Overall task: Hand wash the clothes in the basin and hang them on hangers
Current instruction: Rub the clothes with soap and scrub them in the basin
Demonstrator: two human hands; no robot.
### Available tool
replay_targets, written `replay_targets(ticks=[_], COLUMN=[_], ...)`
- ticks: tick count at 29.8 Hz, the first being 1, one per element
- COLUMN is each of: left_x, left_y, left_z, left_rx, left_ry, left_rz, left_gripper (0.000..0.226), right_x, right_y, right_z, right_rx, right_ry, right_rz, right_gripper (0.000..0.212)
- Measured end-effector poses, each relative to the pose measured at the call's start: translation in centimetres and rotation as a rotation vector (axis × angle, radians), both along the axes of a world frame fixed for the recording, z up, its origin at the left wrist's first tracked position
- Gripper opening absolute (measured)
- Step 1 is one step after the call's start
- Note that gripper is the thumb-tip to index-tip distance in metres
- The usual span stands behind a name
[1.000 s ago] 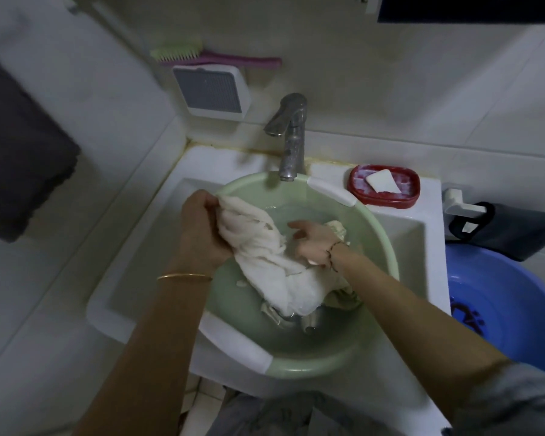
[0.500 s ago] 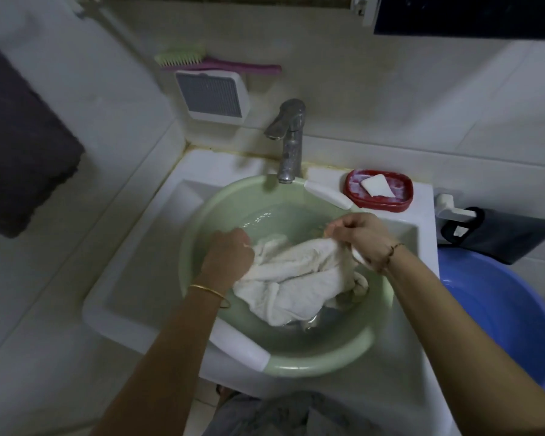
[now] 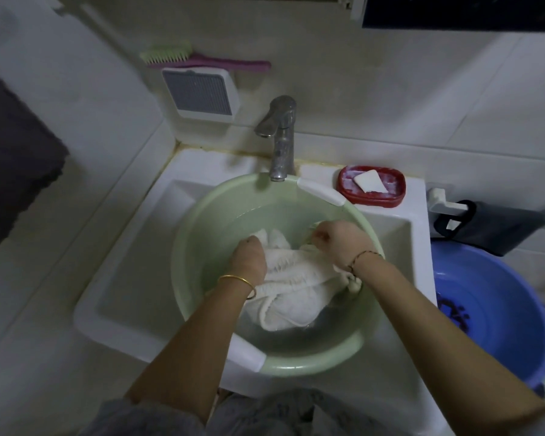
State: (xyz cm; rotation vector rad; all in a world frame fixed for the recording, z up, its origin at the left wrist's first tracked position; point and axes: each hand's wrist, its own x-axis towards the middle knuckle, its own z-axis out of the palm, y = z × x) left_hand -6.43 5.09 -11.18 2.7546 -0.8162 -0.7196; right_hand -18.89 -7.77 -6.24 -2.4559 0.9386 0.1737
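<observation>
Garment [image 3: 291,278] scrubbed in green basin [image 3: 202,215].
We grasp it in 2 fists, left hand [image 3: 249,258], right hand [image 3: 339,242]; vigorous rubbing could slosh water out.

garment [image 3: 296,287] in basin [image 3: 202,234], basin in sink [image 3: 132,265], tap [image 3: 280,136] behind

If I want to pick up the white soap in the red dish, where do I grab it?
Probably pinch the white soap bar by its two long edges, reaching straight down from above. It lies flat in the red soap dish, whose raised rim blocks the sides. The dish looks sudsy, so the bar may be slippery; hold it firmly.
</observation>
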Motion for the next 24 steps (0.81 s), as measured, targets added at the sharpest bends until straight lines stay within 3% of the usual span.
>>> replay_targets(ticks=[5, 7, 11, 15, 16, 18, 21, 24], left_x=[0.2, 0.5, 0.5, 0.4, 0.6, 0.9, 0.7, 0.1], left_y=[0.7, 1.1, 1.3, 1.2, 1.2, 1.3, 1.6, 1.8], left_z=[0.2, 0.3, 1.5, 3.7, 4.4, 5.4, 7.2, 9.7], left_rx=[0.054, 0.123, 0.214, -0.049, -0.152, -0.328, -0.48, -0.641], left_ry=[0.073, 0.097, -0.026, -0.038, 0.019, 0.179, 0.337, 0.496], left_rz=[-0.107, -0.188, -0.261, -0.227, -0.187, -0.134, -0.205, -0.252], left_gripper=[0.04, 0.036, 0.035, 0.019, 0.009, 0.011, 0.013, 0.015], right_x=[1.4, 0.9, -0.5, -1.9, -2.2, -2.3, -1.4, -0.4], right_y=[2.0, 2.5, 2.2, 0.8, 0.6, 0.3, 0.8, 1.5], right_z=[-1.9, -1.8, -1.7, -1.2, -1.0, -0.9, -0.8, -0.2], right_rx=[0.042, 0.03, 0.122, 0.263, 0.317, 0.376, 0.469, 0.72], right_ry=[0.345, 0.338, 0.217, 0.131, 0.089, -0.068, -0.325, -0.329], right_rz=[0.265, 0.305, 0.272, 0.255, 0.22, 0.098, -0.029, 0.038], right_gripper=[0.036, 0.034, 0.029, 0.021, 0.018, 0.016, 0.029, 0.032])
